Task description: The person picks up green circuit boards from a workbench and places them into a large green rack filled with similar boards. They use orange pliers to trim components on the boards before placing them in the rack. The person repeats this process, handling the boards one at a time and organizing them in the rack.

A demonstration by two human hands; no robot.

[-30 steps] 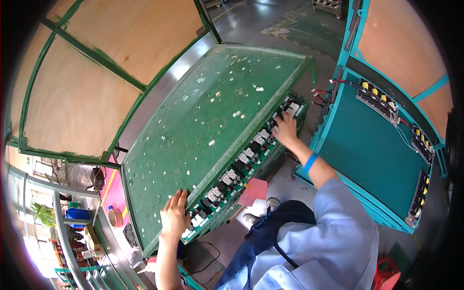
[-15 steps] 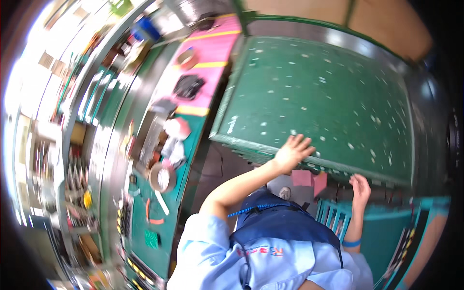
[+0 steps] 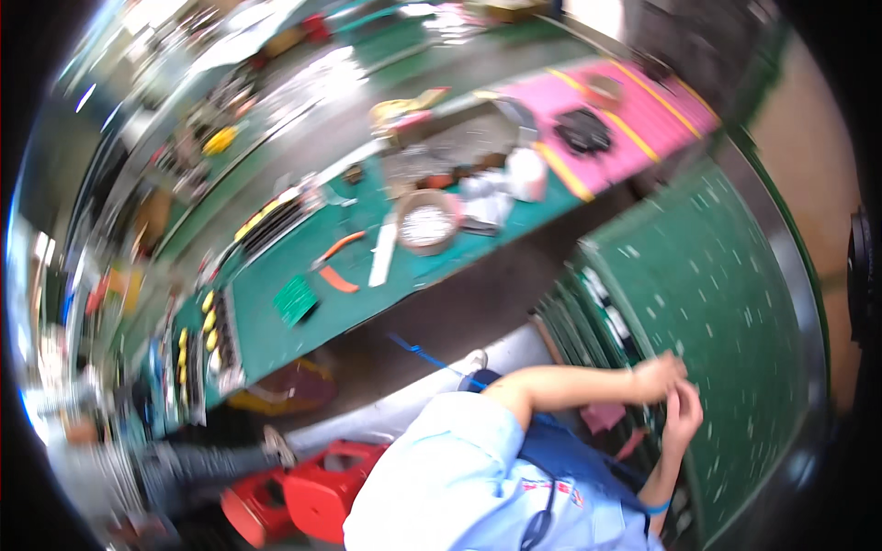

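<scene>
My left hand [image 3: 658, 377] and my right hand [image 3: 683, 415] are close together over the near edge of a green board [image 3: 726, 285] scattered with white marks. The left forearm reaches across from the left. Its fingers bend toward the right hand but are smeared by motion. My right hand has its fingers drawn together near the left fingertips; anything between them is too small or blurred to make out. Below the board's left edge, several stacked green panels [image 3: 571, 317] show, and pink pieces [image 3: 602, 416] lie lower down, close to my apron.
A green-topped bench [image 3: 344, 317] runs diagonally on the left. It bears a tape roll [image 3: 427, 223], an orange-handled tool [image 3: 338, 250], a white strip [image 3: 383, 253], a bin [image 3: 450, 138] and a pink mat [image 3: 634, 101]. Red stools [image 3: 331, 491] and another person's leg [image 3: 207, 468] are lower left.
The view has swung left, bringing more bench and the red stools in. My left hand has left the board's surface, where it lay spread, and come together with my right hand.
</scene>
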